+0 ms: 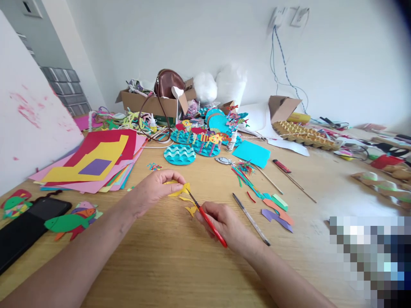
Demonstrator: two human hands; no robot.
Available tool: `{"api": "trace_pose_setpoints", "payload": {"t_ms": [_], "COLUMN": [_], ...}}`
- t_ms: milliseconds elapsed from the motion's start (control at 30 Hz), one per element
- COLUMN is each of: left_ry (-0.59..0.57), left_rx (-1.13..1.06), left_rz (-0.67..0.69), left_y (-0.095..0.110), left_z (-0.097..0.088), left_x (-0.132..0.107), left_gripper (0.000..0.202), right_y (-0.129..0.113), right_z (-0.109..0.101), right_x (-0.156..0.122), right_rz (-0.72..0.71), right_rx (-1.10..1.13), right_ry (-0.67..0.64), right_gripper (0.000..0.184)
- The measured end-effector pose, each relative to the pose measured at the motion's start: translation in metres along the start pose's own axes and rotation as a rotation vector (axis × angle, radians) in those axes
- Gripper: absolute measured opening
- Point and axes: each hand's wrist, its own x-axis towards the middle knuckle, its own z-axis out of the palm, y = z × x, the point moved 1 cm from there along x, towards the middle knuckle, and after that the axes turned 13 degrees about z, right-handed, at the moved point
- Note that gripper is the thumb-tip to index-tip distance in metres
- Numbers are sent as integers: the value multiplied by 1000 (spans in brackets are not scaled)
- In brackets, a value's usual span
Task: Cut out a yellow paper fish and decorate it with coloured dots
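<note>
My left hand (pixel 159 188) pinches a small piece of yellow paper (pixel 180 189) just above the wooden table (pixel 167 261). My right hand (pixel 224 222) grips red-handled scissors (pixel 207 220), whose blades point up and left into the yellow paper. Yellow offcuts (pixel 191 209) lie on the table between the two hands.
A stack of coloured paper sheets (pixel 96 164) lies at the left, a black phone (pixel 24 229) and paper fish (pixel 69 222) near the front left. A pen (pixel 251 219), paper scraps (pixel 278 209), teal wave discs (pixel 180 154), cardboard boxes (pixel 150 102) and an egg tray (pixel 303 134) lie beyond.
</note>
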Motion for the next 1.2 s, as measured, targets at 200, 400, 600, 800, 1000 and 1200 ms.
{"api": "trace_pose_setpoints", "payload": {"t_ms": [200, 400, 600, 800, 1000, 1200], "left_ry": [-89, -58, -60, -69, -61, -56], "left_rx": [-125, -96, -144, -207, -247, -266], "left_rz": [-71, -11, -38, -83, -81, -105], "left_y": [-5, -6, -3, -6, -5, -1], "left_z": [7, 13, 18, 21, 22, 24], "left_x": [-1, -4, -6, -9, -10, -10], "left_gripper": [12, 13, 15, 17, 14, 16], "right_y": [5, 3, 1, 0, 0, 2], "right_z": [3, 5, 4, 4, 5, 6], "right_x": [2, 0, -1, 0, 0, 0], "right_rz": [25, 71, 77, 99, 86, 101], "right_rx": [146, 293, 307, 319, 335, 336], "right_ry": [-69, -123, -132, -142, -151, -166], "right_gripper": [40, 42, 44, 44, 46, 45]}}
